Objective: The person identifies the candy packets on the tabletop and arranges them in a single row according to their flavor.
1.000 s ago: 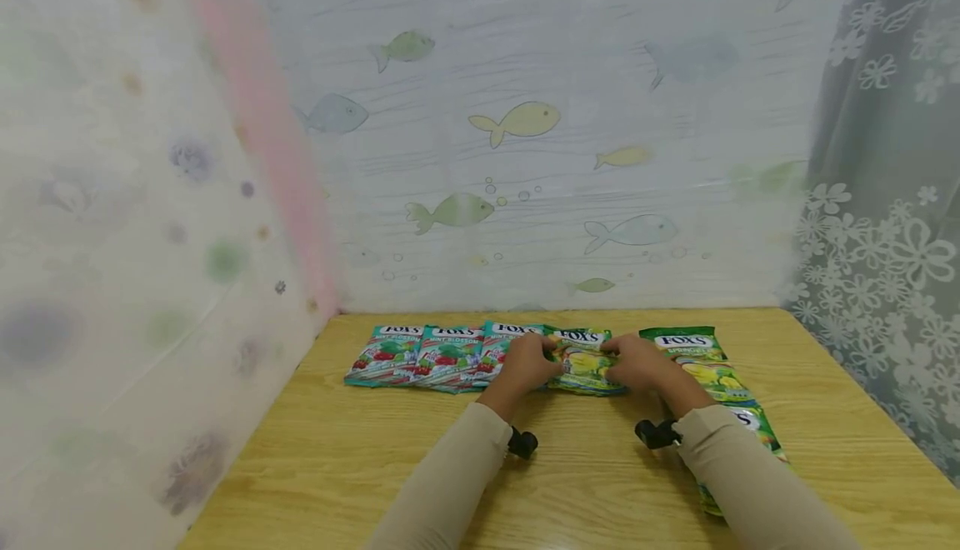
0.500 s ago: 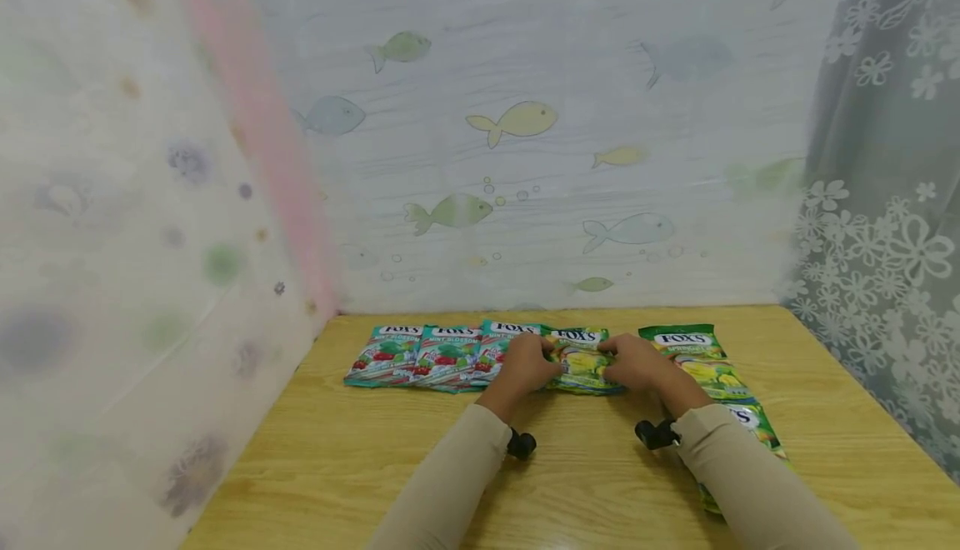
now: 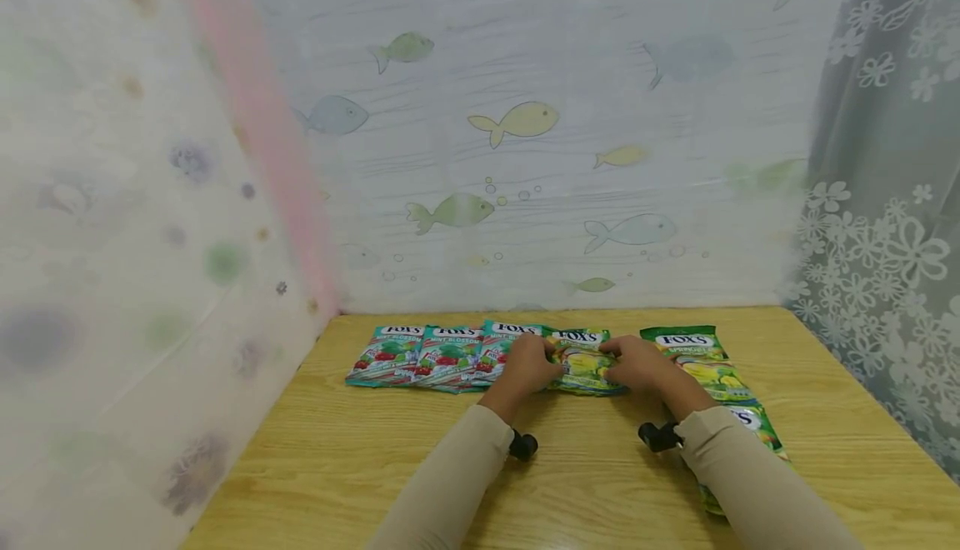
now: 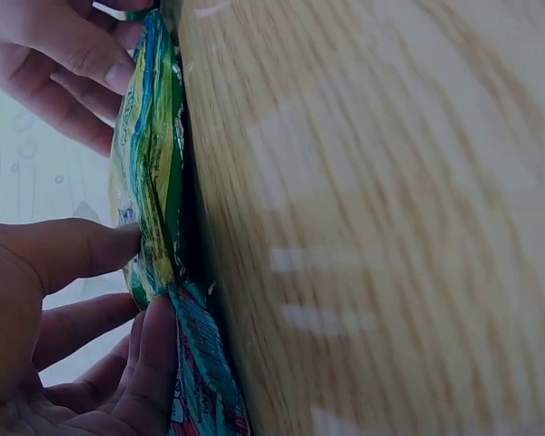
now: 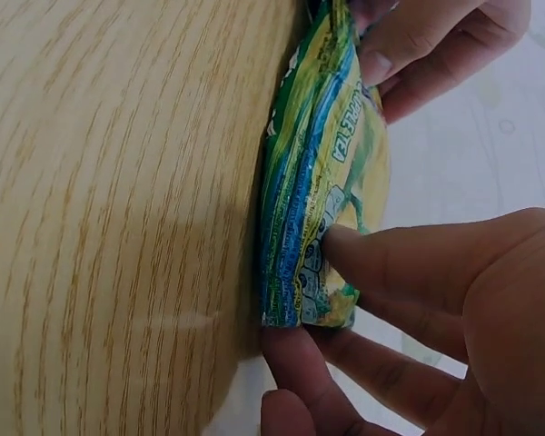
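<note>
A green and yellow FOX'S candy bag (image 3: 583, 364) lies flat on the wooden table, at the right end of a row along the back. My left hand (image 3: 527, 364) pinches its left side; in the left wrist view the thumb is on the face of the candy bag (image 4: 150, 173) and fingers are at its edge. On the opposite side my right hand (image 3: 640, 363) pinches it, with the thumb (image 5: 381, 259) on the printed face and fingers by the edge. The left hand partly covers the neighbouring teal mint candy bag (image 3: 491, 356).
Two more teal mint bags, a middle one (image 3: 447, 358) and a leftmost one (image 3: 386, 358), continue the row, edges overlapping. Right of my right hand, a green candy bag (image 3: 708, 377) heads a column with another green bag (image 3: 765, 429), partly under my sleeve. A patterned wall borders the table's back.
</note>
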Demonstrator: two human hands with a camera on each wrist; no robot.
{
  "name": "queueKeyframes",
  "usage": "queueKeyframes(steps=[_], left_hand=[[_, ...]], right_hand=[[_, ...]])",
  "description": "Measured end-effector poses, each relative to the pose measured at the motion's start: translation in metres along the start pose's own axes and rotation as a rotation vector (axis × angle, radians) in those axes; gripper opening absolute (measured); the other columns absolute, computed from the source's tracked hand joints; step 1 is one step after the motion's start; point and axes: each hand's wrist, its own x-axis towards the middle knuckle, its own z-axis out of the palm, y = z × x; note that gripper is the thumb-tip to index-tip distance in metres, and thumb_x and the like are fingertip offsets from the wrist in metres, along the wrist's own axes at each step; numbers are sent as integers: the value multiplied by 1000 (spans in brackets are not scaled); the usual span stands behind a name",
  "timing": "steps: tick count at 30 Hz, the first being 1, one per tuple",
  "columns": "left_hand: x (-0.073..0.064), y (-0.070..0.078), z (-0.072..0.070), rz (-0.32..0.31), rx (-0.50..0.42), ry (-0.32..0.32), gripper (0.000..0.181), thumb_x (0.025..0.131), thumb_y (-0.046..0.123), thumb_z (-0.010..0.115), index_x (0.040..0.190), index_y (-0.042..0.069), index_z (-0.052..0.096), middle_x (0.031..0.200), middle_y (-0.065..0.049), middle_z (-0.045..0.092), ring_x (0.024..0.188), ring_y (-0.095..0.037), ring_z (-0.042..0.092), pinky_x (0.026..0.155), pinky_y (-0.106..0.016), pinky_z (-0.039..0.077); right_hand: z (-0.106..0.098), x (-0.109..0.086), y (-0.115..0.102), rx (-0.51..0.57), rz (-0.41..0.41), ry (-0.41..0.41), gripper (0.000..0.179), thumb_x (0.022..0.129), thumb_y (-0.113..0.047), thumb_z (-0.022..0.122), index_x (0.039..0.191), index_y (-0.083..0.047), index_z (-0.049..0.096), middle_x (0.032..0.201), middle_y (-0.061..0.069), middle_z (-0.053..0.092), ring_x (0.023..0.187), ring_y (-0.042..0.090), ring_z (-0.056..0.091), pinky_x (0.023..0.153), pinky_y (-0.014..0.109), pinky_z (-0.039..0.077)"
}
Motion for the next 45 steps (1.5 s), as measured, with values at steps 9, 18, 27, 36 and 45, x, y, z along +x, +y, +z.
queueKeyframes(steps=[9, 18, 27, 36, 45], left_hand=[[0, 0, 0, -1, 36, -17, 39, 91, 25, 83, 122, 2, 76, 121, -12, 73, 106, -25, 71, 82, -37, 62], [-1, 0, 0, 15, 8, -12, 39, 91, 24, 82, 123, 2, 75, 123, -12, 72, 108, -26, 70, 83, -38, 62], [-2, -1, -3, 6, -40, -17, 44, 91, 23, 82, 128, 2, 72, 124, -13, 71, 107, -28, 69, 81, -39, 61], [-1, 7, -1, 53, -50, 20, 51, 88, 20, 84, 135, 5, 69, 122, -10, 72, 101, -21, 69, 76, -34, 59], [1, 36, 11, 62, -64, -3, 49, 90, 21, 81, 136, 10, 69, 119, -6, 72, 91, -13, 65, 72, -30, 55]], right_hand=[[1, -4, -6, -93, -37, -21, 53, 101, -12, 66, 149, 5, 51, 145, 28, 57, 126, 49, 59, 95, 58, 53], [1, -4, -3, -90, -24, -6, 52, 100, -16, 69, 147, 1, 54, 140, 27, 59, 124, 47, 60, 93, 57, 54], [-2, -9, -3, -60, -10, 30, 50, 98, -16, 71, 145, -1, 57, 134, 31, 62, 117, 47, 64, 90, 58, 55], [-12, -19, -5, 44, 15, 56, 49, 99, -14, 68, 144, -2, 57, 138, 28, 61, 125, 50, 58, 97, 61, 52], [-29, -32, 1, 79, -28, 124, 49, 99, -14, 69, 143, 4, 56, 135, 30, 63, 123, 52, 58, 94, 61, 52]])
